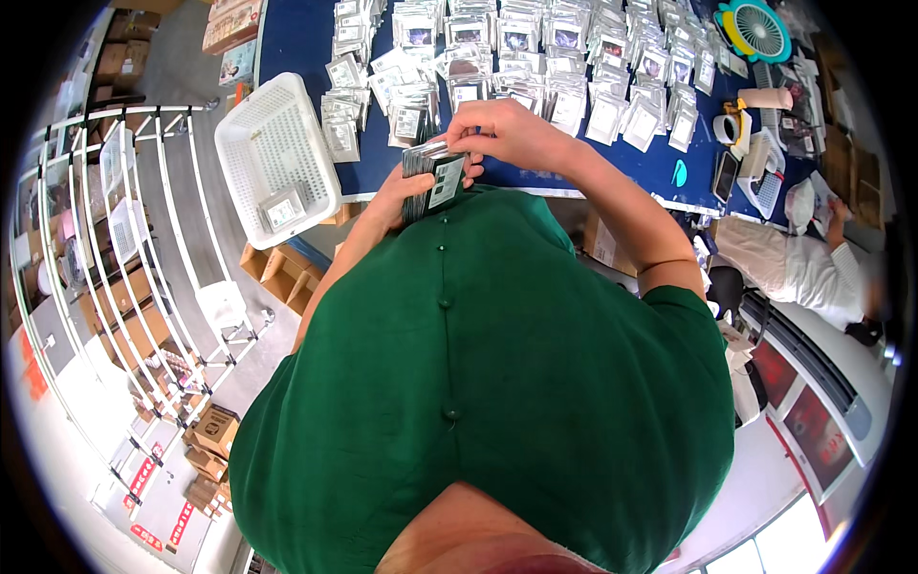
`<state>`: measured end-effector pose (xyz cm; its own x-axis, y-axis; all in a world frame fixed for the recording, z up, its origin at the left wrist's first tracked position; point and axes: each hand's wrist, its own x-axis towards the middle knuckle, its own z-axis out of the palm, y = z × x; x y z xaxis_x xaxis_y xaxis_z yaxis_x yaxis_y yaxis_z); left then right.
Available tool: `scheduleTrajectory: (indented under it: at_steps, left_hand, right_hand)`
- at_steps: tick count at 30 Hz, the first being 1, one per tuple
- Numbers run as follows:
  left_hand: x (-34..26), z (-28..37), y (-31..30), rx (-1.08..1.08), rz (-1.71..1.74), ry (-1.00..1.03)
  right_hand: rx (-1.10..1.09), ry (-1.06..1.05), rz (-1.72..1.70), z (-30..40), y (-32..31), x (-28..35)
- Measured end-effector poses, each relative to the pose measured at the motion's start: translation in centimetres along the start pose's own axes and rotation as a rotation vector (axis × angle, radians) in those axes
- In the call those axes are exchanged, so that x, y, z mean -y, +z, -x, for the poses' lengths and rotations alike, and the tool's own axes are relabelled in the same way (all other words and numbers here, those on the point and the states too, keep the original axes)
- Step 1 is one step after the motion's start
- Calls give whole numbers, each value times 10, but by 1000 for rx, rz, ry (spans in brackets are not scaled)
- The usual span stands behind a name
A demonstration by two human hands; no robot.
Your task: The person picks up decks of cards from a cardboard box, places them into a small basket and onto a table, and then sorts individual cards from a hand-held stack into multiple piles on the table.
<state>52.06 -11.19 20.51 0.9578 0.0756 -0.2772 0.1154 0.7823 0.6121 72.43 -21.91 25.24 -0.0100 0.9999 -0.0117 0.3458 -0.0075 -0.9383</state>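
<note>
My left hand [391, 195] holds a thick stack of thin flat packets [445, 184] upright against my green shirt, its thumb across the front and fingertips showing at the far side. The front packet has a white label with printing. At the stack's top edge, my right hand [510, 133] has its thumb and forefinger pinched on a packet, whose outline is partly hidden by the fingers. Beyond both hands, rows of clear-sleeved packets [566, 100] lie in overlapping piles on a dark blue table [516, 173].
A white perforated plastic basket [276, 154] with a few packets inside stands at the left. Rightward lie a tape dispenser [730, 129], a phone [725, 176], a small basket [764, 176] and a teal fan [759, 32]. Another person [796, 265] sits at the far right. A white rack [143, 237] stands left.
</note>
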Motion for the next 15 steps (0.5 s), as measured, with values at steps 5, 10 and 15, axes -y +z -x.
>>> scheduleTrajectory:
  at_steps: [5, 10, 15]
  left_hand:
    - [3, -2, -1, 17, 17, -7]
    - [3, -7, 6, 16, 19, -23]
    - [7, -20, 8, 59, 44, -52]
  right_hand:
    - [21, -109, 164, 7, -6, 8]
    - [-36, -216, 439, 13, -5, 14]
    - [92, -113, 393, 13, -22, 19]
